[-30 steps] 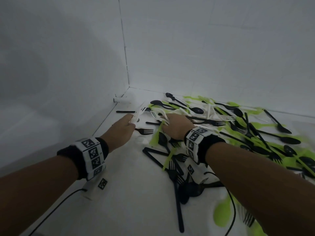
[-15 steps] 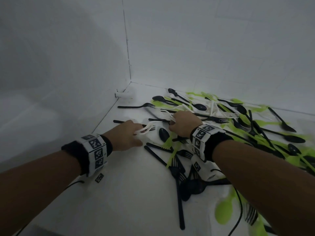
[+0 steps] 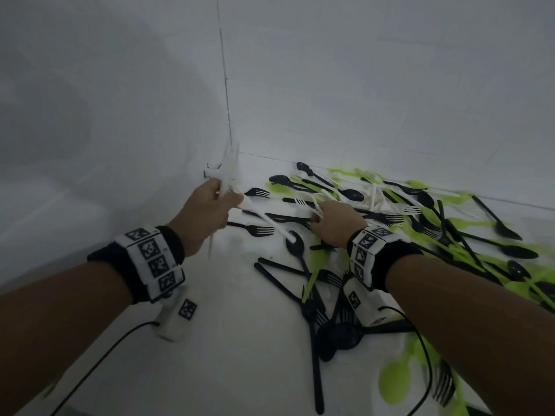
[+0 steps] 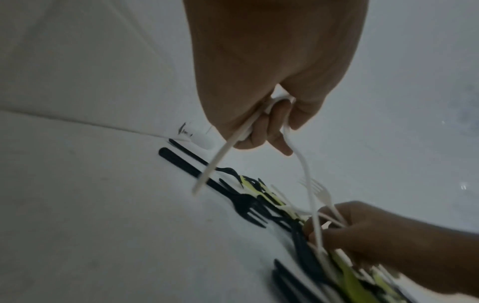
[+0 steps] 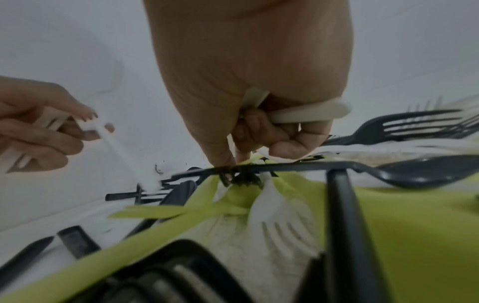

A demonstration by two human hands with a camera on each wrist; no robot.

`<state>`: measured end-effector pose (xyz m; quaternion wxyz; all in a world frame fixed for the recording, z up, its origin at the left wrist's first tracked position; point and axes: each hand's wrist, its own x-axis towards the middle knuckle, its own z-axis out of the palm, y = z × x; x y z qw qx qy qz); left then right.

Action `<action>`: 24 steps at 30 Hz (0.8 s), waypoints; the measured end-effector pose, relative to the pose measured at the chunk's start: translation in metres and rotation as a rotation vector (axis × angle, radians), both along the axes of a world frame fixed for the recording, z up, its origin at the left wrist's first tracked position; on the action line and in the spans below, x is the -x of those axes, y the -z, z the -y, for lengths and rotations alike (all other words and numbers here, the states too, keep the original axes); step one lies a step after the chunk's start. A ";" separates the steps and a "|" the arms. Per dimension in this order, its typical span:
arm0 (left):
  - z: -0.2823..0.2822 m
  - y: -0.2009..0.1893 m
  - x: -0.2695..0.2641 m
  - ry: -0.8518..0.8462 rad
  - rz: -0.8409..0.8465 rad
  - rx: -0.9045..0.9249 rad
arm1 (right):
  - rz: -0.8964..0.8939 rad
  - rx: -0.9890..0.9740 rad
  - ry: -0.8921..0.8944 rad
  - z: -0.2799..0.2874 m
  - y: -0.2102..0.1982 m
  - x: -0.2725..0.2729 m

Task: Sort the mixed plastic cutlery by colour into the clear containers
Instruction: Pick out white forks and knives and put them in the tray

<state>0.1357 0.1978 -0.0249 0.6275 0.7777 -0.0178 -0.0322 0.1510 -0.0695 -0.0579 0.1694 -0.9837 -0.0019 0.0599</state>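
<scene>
Black, green and white plastic cutlery lies in a mixed pile [image 3: 399, 226] on a white surface by a corner. My left hand [image 3: 210, 205] is raised at the pile's left edge and grips a bundle of white cutlery [image 3: 225, 178]; one long white piece [image 3: 267, 219] slants down from it. In the left wrist view the left hand's fingers [image 4: 269, 131] curl round white handles [image 4: 215, 162]. My right hand [image 3: 333, 219] rests low on the pile and holds white forks [image 3: 309, 202]. The right wrist view shows a white handle [image 5: 308, 112] in its curled fingers. No clear container is in view.
Two white walls meet in a corner [image 3: 231, 145] just beyond my left hand. A small white object [image 3: 210, 174] sits at the left wall's foot. Black cables [image 3: 99, 361] trail from both wrist cameras. Bare white surface [image 3: 210, 355] lies at the front left.
My left hand has lifted up and away toward the corner with its white cutlery. My right hand has stayed on the pile, holding white forks.
</scene>
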 end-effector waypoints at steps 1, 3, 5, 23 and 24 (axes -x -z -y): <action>0.003 0.000 -0.003 -0.045 0.006 0.039 | 0.010 -0.033 0.009 0.001 -0.001 0.000; 0.008 0.001 -0.008 -0.099 0.036 0.067 | 0.043 -0.082 0.032 0.003 -0.004 0.000; 0.015 0.005 -0.012 -0.119 0.061 0.060 | 0.075 -0.101 0.049 0.005 -0.007 0.001; 0.068 0.023 0.008 0.266 0.069 -0.201 | -0.060 -0.049 0.031 0.041 0.002 0.025; 0.071 0.023 0.010 0.282 0.078 -0.233 | -0.049 -0.064 0.037 0.040 0.001 0.026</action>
